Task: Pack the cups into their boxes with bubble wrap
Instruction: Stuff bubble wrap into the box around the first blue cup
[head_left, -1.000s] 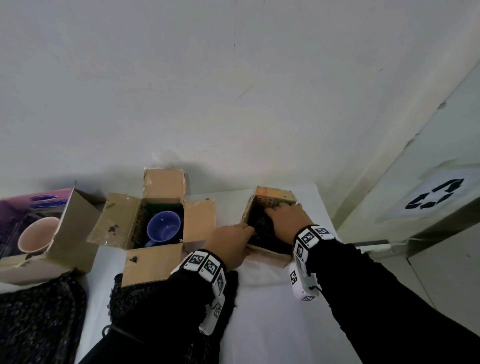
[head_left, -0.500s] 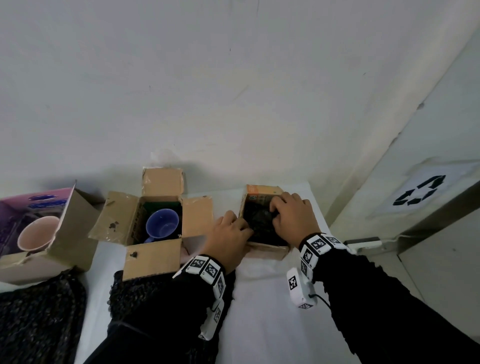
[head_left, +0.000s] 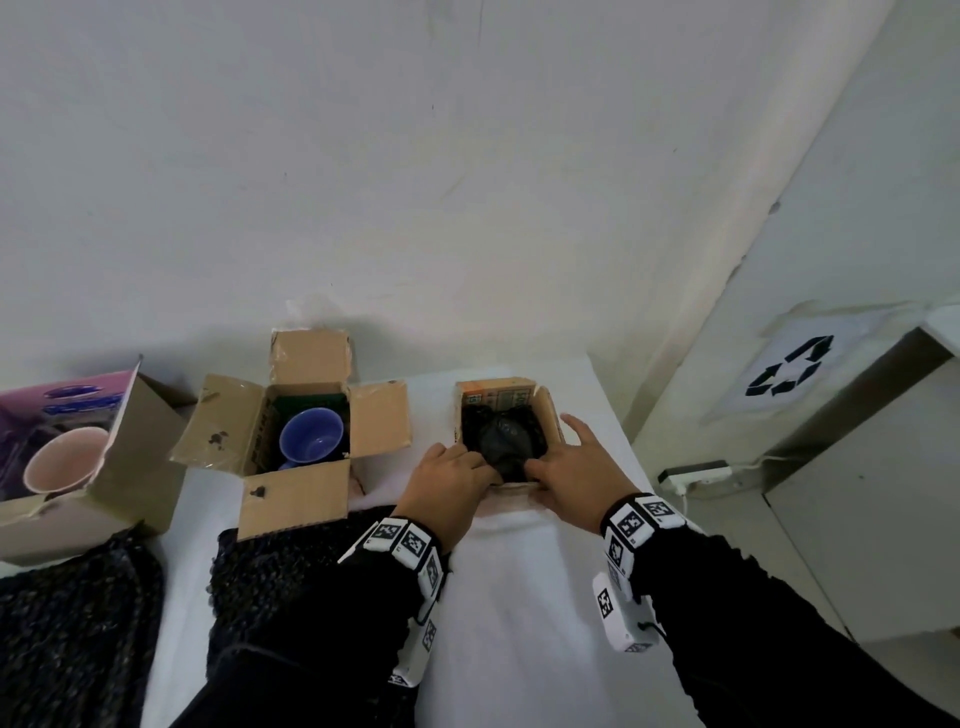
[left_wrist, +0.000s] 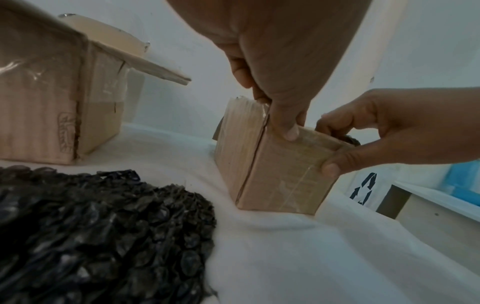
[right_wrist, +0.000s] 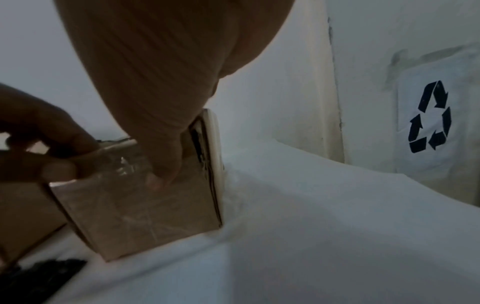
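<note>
White cloth covered the counter (head_left: 519, 597), where the wrapped cup (head_left: 503, 441) sat inside the small box (left_wrist: 278, 176). Left hand (head_left: 448, 483) and right hand (head_left: 571, 480) each clamped the box's near rim, thumbs outside. Uneven pressing could tip it or crush the wall.

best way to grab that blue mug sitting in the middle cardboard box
Judging from the head view, come straight down from above: the blue ceramic mug stands mouth-up inside the open brown cardboard box, whose walls block its sides. Pinch the exposed rim, fingers inside the mouth. Its handle is not clearly visible.
</note>
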